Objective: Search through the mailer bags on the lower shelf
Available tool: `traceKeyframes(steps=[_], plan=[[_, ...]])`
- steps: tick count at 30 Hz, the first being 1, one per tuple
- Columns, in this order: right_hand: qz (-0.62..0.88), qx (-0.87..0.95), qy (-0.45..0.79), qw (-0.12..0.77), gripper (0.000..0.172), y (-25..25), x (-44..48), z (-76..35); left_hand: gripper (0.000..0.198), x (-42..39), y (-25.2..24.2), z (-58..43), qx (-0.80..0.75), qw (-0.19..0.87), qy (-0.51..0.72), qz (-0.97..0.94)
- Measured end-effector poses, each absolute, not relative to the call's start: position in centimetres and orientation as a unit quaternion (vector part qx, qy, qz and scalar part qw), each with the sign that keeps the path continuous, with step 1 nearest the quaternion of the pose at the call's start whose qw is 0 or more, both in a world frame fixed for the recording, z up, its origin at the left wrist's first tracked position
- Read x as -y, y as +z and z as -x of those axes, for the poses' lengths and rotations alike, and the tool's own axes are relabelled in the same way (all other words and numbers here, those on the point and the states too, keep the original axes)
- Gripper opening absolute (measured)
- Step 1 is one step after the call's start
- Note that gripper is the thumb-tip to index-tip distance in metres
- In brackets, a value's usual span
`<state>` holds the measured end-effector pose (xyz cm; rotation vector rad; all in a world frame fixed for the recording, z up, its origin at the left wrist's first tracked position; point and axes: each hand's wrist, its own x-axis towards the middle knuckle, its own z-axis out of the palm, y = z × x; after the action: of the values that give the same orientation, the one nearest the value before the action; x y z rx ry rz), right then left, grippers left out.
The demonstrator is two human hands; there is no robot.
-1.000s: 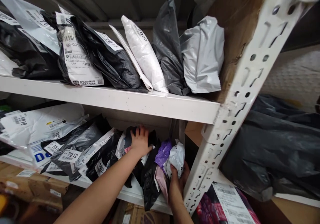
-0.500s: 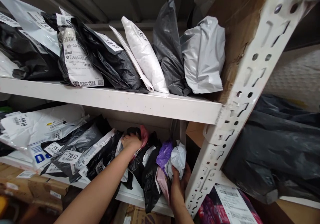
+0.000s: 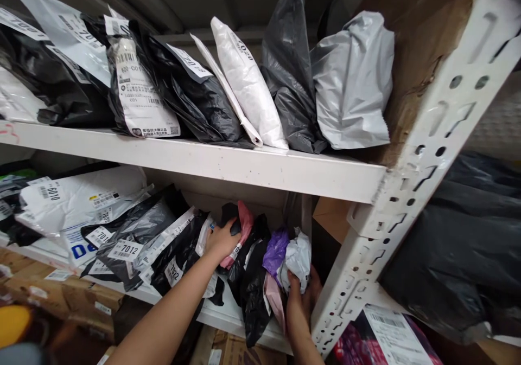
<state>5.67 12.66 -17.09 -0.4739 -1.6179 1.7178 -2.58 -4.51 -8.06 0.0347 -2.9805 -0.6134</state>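
On the lower shelf, my left hand (image 3: 223,241) reaches in among upright parcels, its fingers curled and partly hidden. It is between a whitish parcel (image 3: 202,237) and a pink plastic parcel (image 3: 245,221); what it grips is hard to make out. My right hand (image 3: 299,302) is closed around a crumpled light-grey plastic parcel (image 3: 299,256) at the shelf's right end, thumb in front and fingers behind. Touching that parcel are a purple parcel (image 3: 275,252) and a pale pink one (image 3: 274,300). A black parcel (image 3: 256,305) hangs over the shelf edge between my hands.
A white perforated post (image 3: 391,207) stands close to the right of my right hand. Overhead, the upper shelf's edge (image 3: 252,170) carries several bagged parcels. More labelled bags, one marked 7012 (image 3: 126,249), lean at the left. Cardboard boxes (image 3: 69,300) lie below.
The view has shifted, so the shelves appear slightly further right. My left hand has moved a little along the parcels, uncovering a label on the pink one. My right hand keeps its hold.
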Motion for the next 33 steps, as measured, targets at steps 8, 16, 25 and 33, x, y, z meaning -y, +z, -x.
traceKeyframes(steps=[8, 16, 25, 33], plan=[[0.193, 0.611, 0.676, 0.364, 0.061, -17.0, -12.8, -5.3, 0.060, 6.1, -8.2, 0.3, 0.959, 0.149, -0.232, 0.061], [0.205, 0.631, 0.647, 0.375, 0.064, -17.8, -13.1, -5.1, 0.061, 8.1, -6.9, -0.4, 0.969, 0.109, -0.157, 0.159], [0.167, 0.676, 0.599, 0.396, 0.063, -20.1, -12.9, -3.1, 0.053, 8.6, -7.3, -1.8, 0.981, 0.153, 0.027, 0.119], [0.151, 0.648, 0.645, 0.376, 0.062, -20.2, -12.8, -2.7, 0.082, 8.0, -6.9, -6.4, 0.858, 0.323, 0.005, 0.400]])
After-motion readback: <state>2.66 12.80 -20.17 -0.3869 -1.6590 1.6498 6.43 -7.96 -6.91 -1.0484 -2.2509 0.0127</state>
